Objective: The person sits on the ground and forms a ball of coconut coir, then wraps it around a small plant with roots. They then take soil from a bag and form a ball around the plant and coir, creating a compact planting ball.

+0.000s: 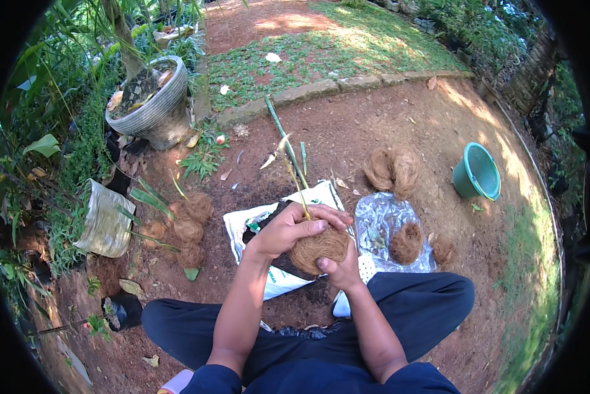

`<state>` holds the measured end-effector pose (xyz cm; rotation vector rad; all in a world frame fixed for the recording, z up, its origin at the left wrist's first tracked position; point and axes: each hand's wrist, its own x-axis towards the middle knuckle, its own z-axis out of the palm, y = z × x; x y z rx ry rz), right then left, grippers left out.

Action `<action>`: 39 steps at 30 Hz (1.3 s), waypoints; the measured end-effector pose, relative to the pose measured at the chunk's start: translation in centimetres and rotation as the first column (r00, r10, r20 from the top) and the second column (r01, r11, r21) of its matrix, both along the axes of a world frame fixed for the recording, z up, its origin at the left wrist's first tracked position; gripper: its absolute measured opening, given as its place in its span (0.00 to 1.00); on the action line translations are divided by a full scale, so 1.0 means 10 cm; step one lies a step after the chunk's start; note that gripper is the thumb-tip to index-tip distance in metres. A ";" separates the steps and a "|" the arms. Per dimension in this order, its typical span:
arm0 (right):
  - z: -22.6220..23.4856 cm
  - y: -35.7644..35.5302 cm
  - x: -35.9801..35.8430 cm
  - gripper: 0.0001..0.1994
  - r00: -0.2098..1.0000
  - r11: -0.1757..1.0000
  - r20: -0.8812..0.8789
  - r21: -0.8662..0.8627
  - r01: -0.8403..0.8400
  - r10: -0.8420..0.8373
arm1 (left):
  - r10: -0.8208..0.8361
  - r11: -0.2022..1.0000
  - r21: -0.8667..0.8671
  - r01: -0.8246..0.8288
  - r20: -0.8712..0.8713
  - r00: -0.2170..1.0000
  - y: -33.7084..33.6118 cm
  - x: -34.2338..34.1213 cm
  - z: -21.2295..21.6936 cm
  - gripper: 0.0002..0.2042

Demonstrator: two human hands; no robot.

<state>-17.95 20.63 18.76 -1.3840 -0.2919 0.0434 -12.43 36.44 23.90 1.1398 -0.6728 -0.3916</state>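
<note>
Between my two hands is a round ball of brown coconut fibre [318, 252], held over my crossed legs. My left hand [287, 229] curves over its top and left side, the fingers reaching across it. My right hand [345, 266] cups the lower right side, its thumb pressed against the fibre. A thin yellowish stem [298, 188] rises from the top of the ball. Just behind it runs a long green stem [283, 131]; its lower end is hidden. Beneath my hands lies an open white sack [237, 231] with dark soil showing in it.
To the right, a clear plastic bag [377, 220] lies with a fibre clump [406, 243] on it. More coconut fibre [393, 172] sits behind, and a green bucket [477, 172] stands farther right. Fibre-wrapped cuttings [188, 230] lie left, near a large ribbed pot [160, 115].
</note>
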 end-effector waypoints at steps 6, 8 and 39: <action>0.00 -0.05 -0.04 0.53 0.880 0.916 -0.355 0.357 -0.183 0.315 | 0.086 0.996 0.002 -0.087 -0.150 0.985 -0.06 -0.05 -0.01 0.12; 0.06 -0.08 0.00 0.52 0.855 0.932 -0.411 0.303 -0.200 0.317 | 0.179 0.984 0.056 -0.170 -0.249 0.952 -0.06 -0.05 0.00 0.11; 0.14 0.07 0.00 0.44 0.997 0.986 -0.005 -0.154 0.071 -0.072 | 0.255 0.966 0.076 -0.245 -0.168 0.952 -0.05 -0.09 0.02 0.10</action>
